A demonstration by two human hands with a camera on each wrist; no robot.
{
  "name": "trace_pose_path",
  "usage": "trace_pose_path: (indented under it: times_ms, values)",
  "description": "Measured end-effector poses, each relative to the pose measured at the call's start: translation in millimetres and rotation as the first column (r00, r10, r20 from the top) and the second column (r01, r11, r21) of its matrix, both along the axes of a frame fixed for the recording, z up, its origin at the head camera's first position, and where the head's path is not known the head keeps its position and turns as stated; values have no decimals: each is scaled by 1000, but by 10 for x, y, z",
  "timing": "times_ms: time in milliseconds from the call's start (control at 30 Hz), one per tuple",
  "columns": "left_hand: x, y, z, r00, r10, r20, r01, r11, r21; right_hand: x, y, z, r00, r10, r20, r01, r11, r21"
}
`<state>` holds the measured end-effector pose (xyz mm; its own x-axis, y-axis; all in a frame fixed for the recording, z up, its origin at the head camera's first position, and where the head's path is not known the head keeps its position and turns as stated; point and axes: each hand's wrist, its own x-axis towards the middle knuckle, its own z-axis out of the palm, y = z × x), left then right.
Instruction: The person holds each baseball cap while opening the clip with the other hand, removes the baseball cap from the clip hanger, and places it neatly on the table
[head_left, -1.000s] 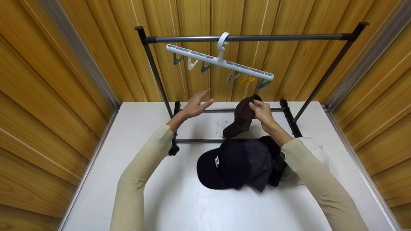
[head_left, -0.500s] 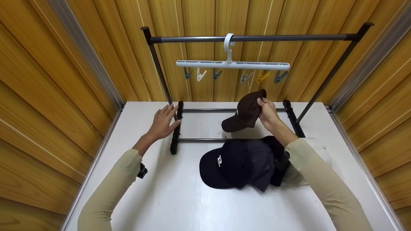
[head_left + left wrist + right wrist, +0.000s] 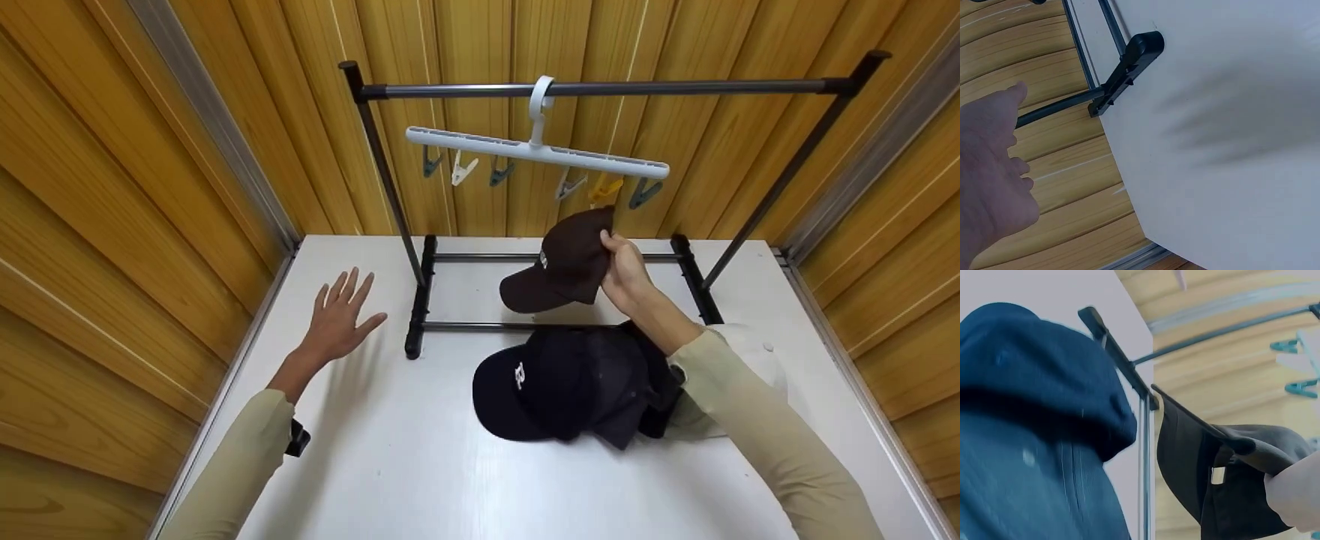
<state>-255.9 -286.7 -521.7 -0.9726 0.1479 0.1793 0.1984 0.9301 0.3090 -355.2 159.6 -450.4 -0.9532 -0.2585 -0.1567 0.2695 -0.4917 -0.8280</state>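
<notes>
A dark brown baseball cap (image 3: 568, 259) hangs in the air below the hanger, its brim pointing left. My right hand (image 3: 628, 274) pinches its back edge between thumb and fingers. In the right wrist view the same brown cap (image 3: 1185, 455) shows its inside and a small pale label. Left of the rack, my left hand (image 3: 339, 322) is spread above the white table, holding nothing. The white hanger (image 3: 536, 148) hangs tilted from the rack's top bar, with several clips under it. A yellow clip (image 3: 606, 187) sits just above the cap; whether they touch I cannot tell.
A row of nested caps, the front one a navy cap (image 3: 555, 382) with a white emblem, lies on the white table (image 3: 420, 450) under my right forearm. The black rack (image 3: 390, 187) stands against wood-panelled walls (image 3: 247, 112).
My left hand has moved left and toward me, away from the hanger. The hanger has swung. My right hand still holds the brown cap, now turned more to the side.
</notes>
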Motion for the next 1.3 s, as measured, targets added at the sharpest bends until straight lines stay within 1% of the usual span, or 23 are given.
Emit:
trace_pose_path:
  times_ms: [67,133,233,367,467,533,600,667,767,933,1000,1133,1300]
  values:
    - [-7,-3,-34,1000,7,16,-8,1000,7,66,-39,26,1000,13,13,-13,1000,-7]
    - [-12,-9,-66,1000,13,20,-14,1000,14,136,-85,41,999,44,11,-44,999,-11]
    - [-9,-24,-120,1000,13,9,-13,1000,22,253,-161,36,998,65,2,-65,998,-11]
    - [41,-63,-219,1000,22,0,-22,1000,21,423,-231,-39,995,97,1,-97,995,14]
    - [86,-88,-291,999,35,17,-35,999,21,549,-259,-121,992,121,24,-122,992,30]
    - [103,-91,-318,999,38,30,-38,999,30,628,-269,-167,990,135,36,-136,990,43]
    - [112,-82,-330,999,37,35,-38,998,45,702,-276,-204,989,138,45,-140,989,44]
    - [113,-64,-330,999,32,27,-33,998,55,767,-282,-238,988,148,45,-150,988,44]
    - [111,-35,-328,999,27,31,-29,998,57,849,-302,-288,983,181,42,-182,982,39]
    - [119,-4,-337,999,19,31,-21,997,73,990,-391,-381,973,223,58,-227,972,61]
    - [133,1,-345,999,14,30,-17,996,84,1053,-445,-436,971,230,66,-235,969,73]
    - [156,13,-353,1000,4,25,-6,996,90,1161,-553,-574,966,254,54,-258,962,92]
    - [149,43,-323,1000,-5,11,4,996,89,1231,-655,-741,958,286,19,-287,955,75]
